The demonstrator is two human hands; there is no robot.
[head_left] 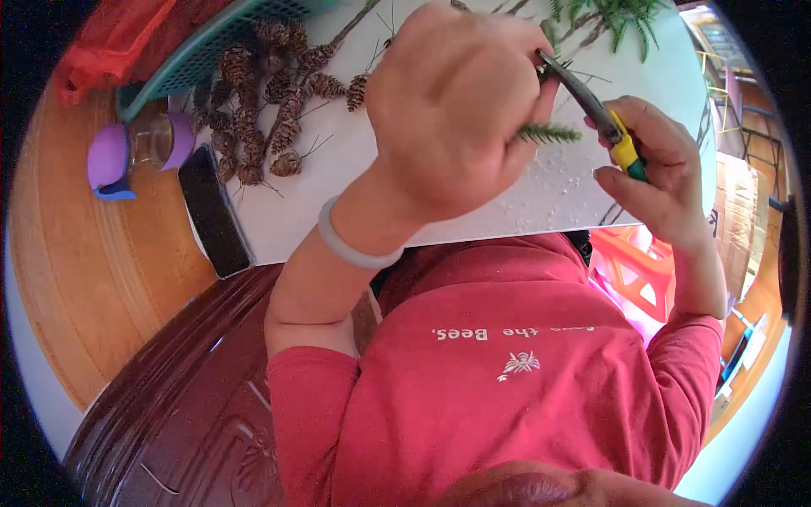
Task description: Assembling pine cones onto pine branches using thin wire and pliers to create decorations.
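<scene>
My left hand [460, 110] is raised over the white tabletop, its fingers closed round a green artificial pine sprig [549, 133]. The needled tip pokes out below the fist, while the fingertips are largely hidden. My right hand [659, 165] grips a pair of pliers [587, 97] with dark metal jaws and yellow-and-green handles. Those jaws reach up to the left fingertips, at dark twig ends beside the fist; whether they bite on anything I cannot tell. Brown pine cones [283, 131] on thin wires lie heaped to the left of my left hand.
More green pine sprigs [621, 21] lie at the far right of the white table [296, 211]. A teal basket [182, 72] stands far left, near a clear-and-purple container [152, 144]. A black phone [215, 211] rests on the table's left edge. White crumbs are scattered under my hands. A red stool [642, 266] stands below right.
</scene>
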